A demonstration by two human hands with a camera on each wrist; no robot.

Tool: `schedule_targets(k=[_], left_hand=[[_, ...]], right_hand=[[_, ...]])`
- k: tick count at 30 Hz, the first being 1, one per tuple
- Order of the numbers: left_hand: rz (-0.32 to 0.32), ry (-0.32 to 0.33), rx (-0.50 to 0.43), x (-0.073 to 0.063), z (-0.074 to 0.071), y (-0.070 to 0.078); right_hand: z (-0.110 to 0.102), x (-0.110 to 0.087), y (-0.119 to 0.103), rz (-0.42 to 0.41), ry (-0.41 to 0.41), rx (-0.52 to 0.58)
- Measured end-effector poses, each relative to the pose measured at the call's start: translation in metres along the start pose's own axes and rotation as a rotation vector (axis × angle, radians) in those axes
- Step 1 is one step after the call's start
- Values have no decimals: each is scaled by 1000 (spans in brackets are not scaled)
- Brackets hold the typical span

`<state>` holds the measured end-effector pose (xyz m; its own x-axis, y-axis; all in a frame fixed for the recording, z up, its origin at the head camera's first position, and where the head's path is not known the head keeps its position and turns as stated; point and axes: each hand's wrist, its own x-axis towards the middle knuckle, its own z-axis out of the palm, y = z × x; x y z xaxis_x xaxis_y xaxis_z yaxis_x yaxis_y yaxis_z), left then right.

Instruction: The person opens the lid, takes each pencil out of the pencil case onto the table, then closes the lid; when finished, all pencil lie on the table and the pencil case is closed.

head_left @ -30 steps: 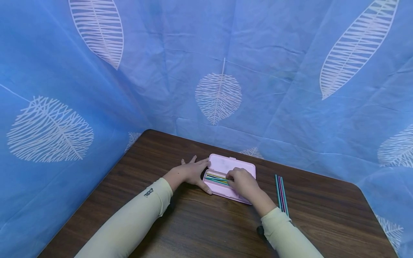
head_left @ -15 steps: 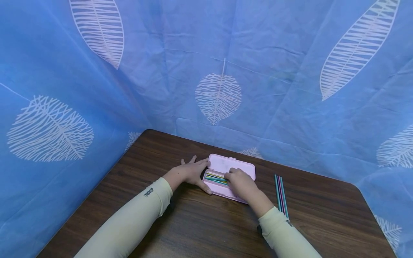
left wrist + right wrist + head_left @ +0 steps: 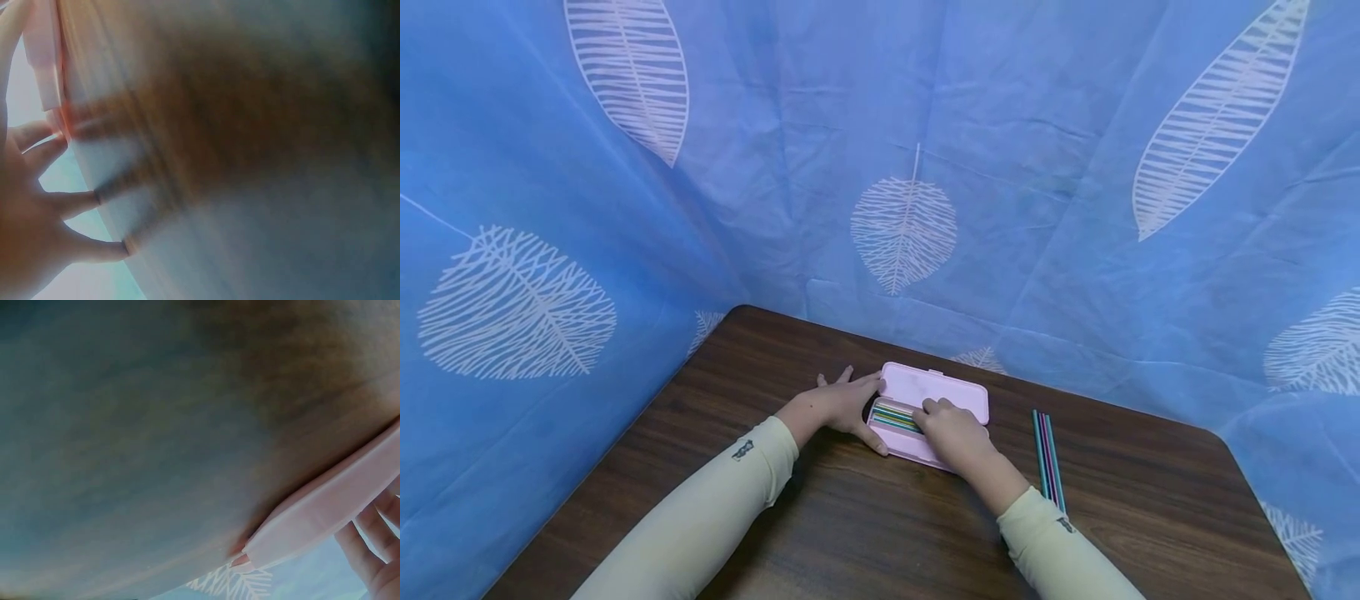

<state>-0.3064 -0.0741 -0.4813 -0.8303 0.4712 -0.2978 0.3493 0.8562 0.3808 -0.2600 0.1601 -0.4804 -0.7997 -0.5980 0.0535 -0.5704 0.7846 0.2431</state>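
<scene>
One spread left hand [image 3: 848, 407] touches my pencil case [image 3: 928, 387] near the desk's [image 3: 850, 525] far edge. Right hand [image 3: 957, 435] curled, grip hidden, I'm likely arranging sticks [image 3: 893, 417]; next, press lightly.

The case [image 3: 931, 386] at the centre looks like smooth plastic with a soft sheen; the sticks [image 3: 1048, 460] right of centre look smooth. The bench [image 3: 872, 533] shows wood grain, faintly glossy. Creased cloth [image 3: 1015, 217] fills the upper frame; the sleeves [image 3: 700, 500] below are matt fabric.
</scene>
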Motion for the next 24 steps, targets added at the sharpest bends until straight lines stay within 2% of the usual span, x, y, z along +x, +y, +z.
schedule_targets(k=[9,19,24], left_hand=[[6,9,8,-1,0,-1],[17,12,-9,-2,1,-1],[19,12,-11,-2,1,-1]], right_hand=[[-1,-2,1,51,-35,22],[-13,-8,3,122,59,66],[-22,-11,6,185,46,170]])
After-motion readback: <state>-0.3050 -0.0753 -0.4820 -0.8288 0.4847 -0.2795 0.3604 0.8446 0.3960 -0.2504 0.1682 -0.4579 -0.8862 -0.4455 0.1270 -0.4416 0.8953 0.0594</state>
